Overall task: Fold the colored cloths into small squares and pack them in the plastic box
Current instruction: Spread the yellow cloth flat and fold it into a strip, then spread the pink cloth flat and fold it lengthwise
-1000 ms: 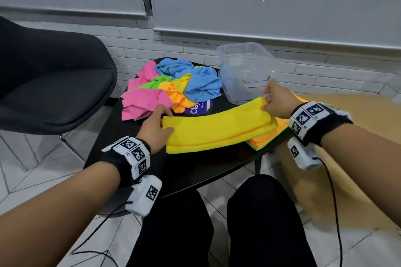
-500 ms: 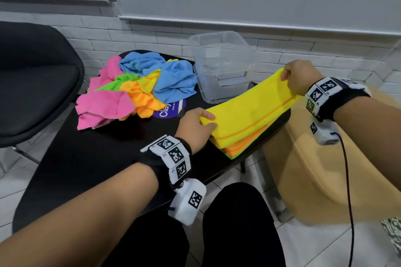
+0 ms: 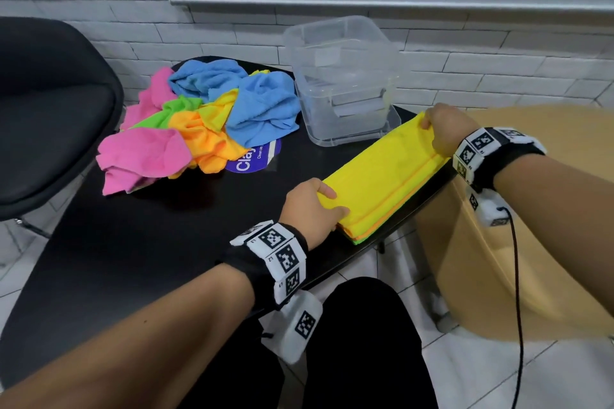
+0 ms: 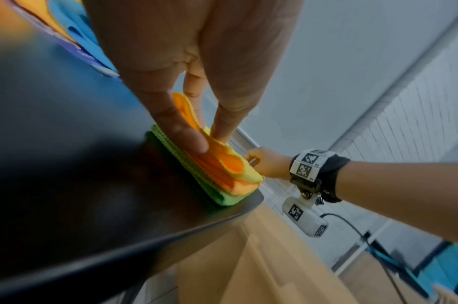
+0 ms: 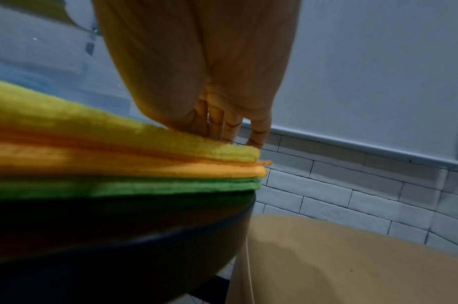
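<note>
Roughly mid-task: yellow cloth [image 3: 382,169], folded to a long strip, lies atop the orange [image 5: 222,170] and green [image 5: 209,185] folded cloths at the table's [image 3: 133,259] right edge. Left hand [image 3: 309,209] pinches its near end, right hand [image 3: 445,134] pinches the far end. Plastic box [image 3: 342,76] looks empty, just beside. Crumpled pile [image 3: 199,123] waits. Stack sits nearly flush with the rim; open tabletop lies leftward.

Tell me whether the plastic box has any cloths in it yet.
None yet: the plastic box is open and clear, with no colour showing inside. The yellow cloth lies outside on the table.
</note>
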Available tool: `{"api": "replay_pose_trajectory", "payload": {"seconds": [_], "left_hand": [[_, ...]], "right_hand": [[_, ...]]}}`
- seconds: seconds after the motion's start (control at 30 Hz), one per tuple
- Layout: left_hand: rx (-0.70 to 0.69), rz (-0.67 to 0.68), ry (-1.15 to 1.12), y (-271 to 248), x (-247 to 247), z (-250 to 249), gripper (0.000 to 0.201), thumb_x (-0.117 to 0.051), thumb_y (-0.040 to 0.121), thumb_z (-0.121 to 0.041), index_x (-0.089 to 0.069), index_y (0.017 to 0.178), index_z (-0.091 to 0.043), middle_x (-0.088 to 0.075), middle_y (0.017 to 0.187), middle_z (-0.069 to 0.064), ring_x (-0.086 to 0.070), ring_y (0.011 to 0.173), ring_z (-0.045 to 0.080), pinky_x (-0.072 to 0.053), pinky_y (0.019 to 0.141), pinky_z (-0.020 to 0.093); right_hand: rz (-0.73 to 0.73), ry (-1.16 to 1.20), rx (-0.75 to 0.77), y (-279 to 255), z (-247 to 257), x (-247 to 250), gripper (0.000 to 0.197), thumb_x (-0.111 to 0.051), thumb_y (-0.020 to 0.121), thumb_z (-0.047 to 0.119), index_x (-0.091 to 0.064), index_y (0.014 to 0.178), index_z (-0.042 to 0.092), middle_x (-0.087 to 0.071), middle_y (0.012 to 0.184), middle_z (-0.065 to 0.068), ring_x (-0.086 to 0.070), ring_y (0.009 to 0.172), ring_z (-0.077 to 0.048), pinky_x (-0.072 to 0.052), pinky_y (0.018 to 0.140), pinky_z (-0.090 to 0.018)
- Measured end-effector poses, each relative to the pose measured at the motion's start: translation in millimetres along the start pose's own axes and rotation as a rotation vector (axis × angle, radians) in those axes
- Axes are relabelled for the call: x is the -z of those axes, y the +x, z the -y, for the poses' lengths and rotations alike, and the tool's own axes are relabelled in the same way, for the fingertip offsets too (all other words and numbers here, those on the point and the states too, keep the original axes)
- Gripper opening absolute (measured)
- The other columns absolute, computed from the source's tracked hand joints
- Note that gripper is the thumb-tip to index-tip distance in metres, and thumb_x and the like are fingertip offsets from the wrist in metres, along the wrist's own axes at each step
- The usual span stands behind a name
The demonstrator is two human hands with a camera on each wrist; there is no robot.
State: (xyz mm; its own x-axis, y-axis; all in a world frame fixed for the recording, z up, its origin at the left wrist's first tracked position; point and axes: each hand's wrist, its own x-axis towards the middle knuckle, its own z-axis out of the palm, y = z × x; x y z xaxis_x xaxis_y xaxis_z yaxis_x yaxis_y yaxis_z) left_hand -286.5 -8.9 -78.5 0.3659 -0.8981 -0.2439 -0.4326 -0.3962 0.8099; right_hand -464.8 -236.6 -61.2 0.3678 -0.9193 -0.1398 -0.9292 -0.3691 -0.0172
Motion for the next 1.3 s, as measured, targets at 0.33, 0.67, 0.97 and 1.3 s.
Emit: {"api": "replay_pose_trajectory", "payload": {"seconds": [0.33, 0.67, 0.97, 1.3], "left_hand": [[-0.305, -0.025, 0.677, -10, -9, -10, 0.067, -0.052, 0.092, -0.045, -0.025, 0.148, -0.021, 0.002, 0.16, 0.001, 0.003, 0.147, 0.025, -0.013, 0.116, 0.049], [-0.17, 0.252, 0.822, -8, -33, -5, 0.069, -0.026, 0.102, -0.044, 0.008, 0.152, -0.012, 0.021, 0.158, 0.001, 0.02, 0.145, 0.021, 0.005, 0.115, 0.055], [-0.189, 0.236, 0.831, -7, -43, 2, 0.07, -0.023, 0.101, -0.046, 0.015, 0.15, -0.012, 0.026, 0.157, 0.002, 0.024, 0.144, 0.019, 0.007, 0.116, 0.05], [-0.255, 0.341, 0.724, -5, -19, 9, 0.08, -0.033, 0.098, -0.052, 0.012, 0.151, -0.013, 0.026, 0.157, 0.0, 0.022, 0.145, 0.016, 0.008, 0.116, 0.052]], "right_hand": [[-0.009, 0.054, 0.056, -59, 39, -32, 0.066, -0.023, 0.102, 0.046, -0.006, 0.152, 0.007, 0.009, 0.16, -0.011, 0.008, 0.148, -0.027, -0.004, 0.117, -0.055], [0.12, -0.004, 0.087, -46, 26, -50, 0.082, -0.009, 0.094, 0.063, 0.009, 0.152, 0.008, 0.018, 0.158, -0.007, 0.013, 0.147, -0.027, 0.002, 0.118, -0.048], [0.108, 0.049, 0.023, -19, -5, -53, 0.088, -0.006, 0.09, 0.067, 0.011, 0.151, 0.006, 0.018, 0.158, -0.009, 0.013, 0.147, -0.023, 0.002, 0.119, -0.043], [0.208, -0.05, -0.032, -34, 8, -41, 0.083, -0.006, 0.093, 0.062, 0.013, 0.15, 0.004, 0.022, 0.157, -0.012, 0.015, 0.146, -0.023, 0.002, 0.12, -0.046]]}}
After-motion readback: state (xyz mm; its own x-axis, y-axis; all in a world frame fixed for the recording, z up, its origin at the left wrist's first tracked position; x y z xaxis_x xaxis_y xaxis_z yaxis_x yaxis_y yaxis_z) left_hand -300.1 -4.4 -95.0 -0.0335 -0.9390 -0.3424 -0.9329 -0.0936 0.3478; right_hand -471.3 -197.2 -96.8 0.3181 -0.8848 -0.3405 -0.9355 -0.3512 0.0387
